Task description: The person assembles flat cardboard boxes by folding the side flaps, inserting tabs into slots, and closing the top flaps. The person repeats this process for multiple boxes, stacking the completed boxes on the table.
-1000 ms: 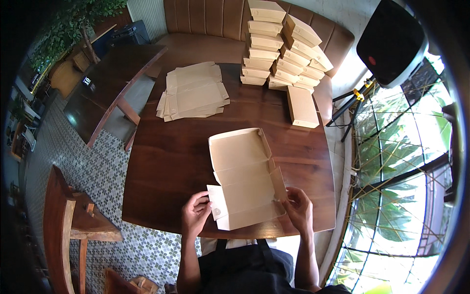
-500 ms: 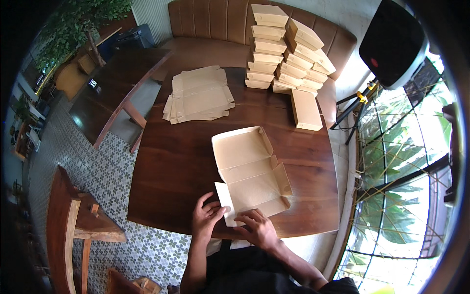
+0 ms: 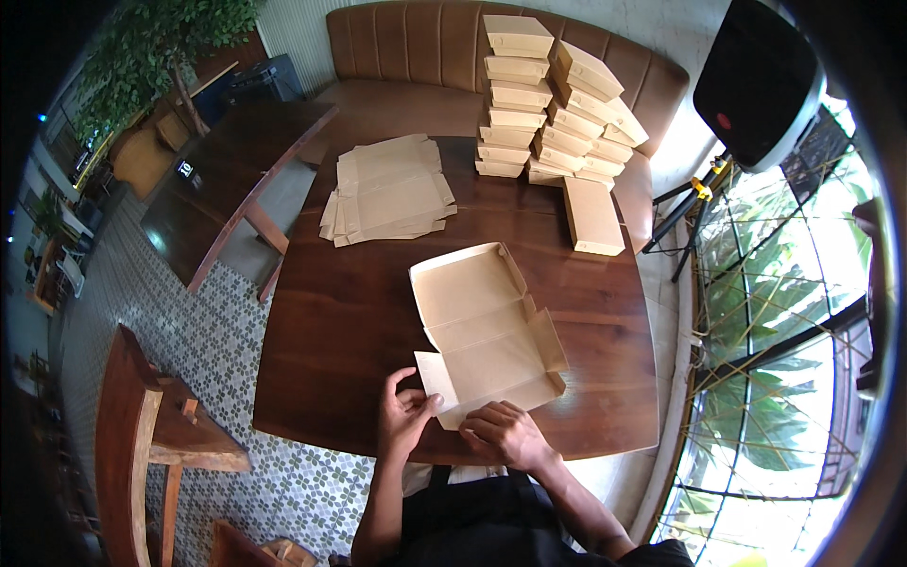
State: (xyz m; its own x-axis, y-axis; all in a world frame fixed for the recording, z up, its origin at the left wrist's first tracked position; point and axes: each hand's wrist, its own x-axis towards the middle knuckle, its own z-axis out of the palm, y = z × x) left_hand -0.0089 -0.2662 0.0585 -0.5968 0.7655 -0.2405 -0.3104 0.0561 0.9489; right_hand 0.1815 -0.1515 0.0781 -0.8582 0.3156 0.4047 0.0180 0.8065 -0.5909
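Observation:
A partly folded brown cardboard box (image 3: 496,354) lies open on the table before me, its lid half pointing away and its tray half near me. At its near left corner, my left hand (image 3: 406,414) has the thumb against the side flap (image 3: 436,375), with the other fingers bent along the outer side. My right hand (image 3: 507,437) is closed at the near edge flap, fingers curled over the cardboard and their tips partly hidden. On the right, the tray's side wall (image 3: 548,342) stands up.
Flat cardboard blanks (image 3: 392,189) lie piled at the table's far left. Folded boxes (image 3: 518,94) rise in tall stacks at the far right, beside one single box (image 3: 593,215). Behind is a brown bench (image 3: 406,47); a wooden chair (image 3: 132,425) stands left.
The left side flap has tilted outward and shows more of its inner face. The near right corner has straightened. My right hand has shifted slightly right along the near edge.

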